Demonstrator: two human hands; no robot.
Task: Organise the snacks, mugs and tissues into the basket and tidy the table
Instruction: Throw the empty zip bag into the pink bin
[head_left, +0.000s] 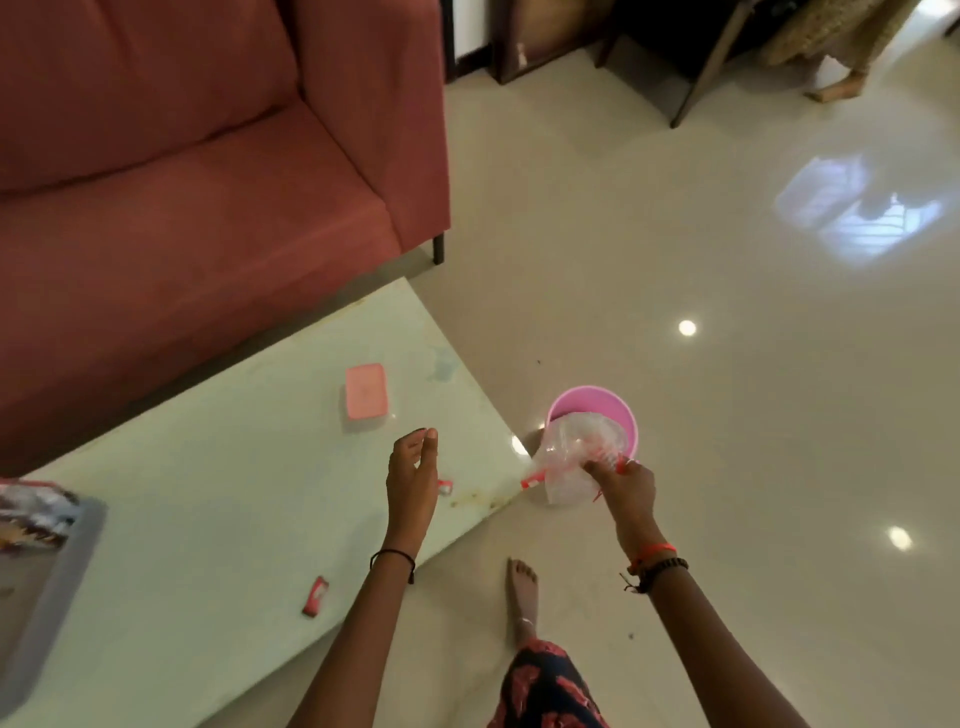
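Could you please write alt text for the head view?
The right hand holds crumpled clear plastic wrappers over a pink bin on the floor, while the open left hand hovers above a pale table bearing a pink-lidded box and a small red wrapper.

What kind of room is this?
Probably a living room at home: a red sofa sits behind a low pale table, and a small pink bin stands on the shiny tiled floor.
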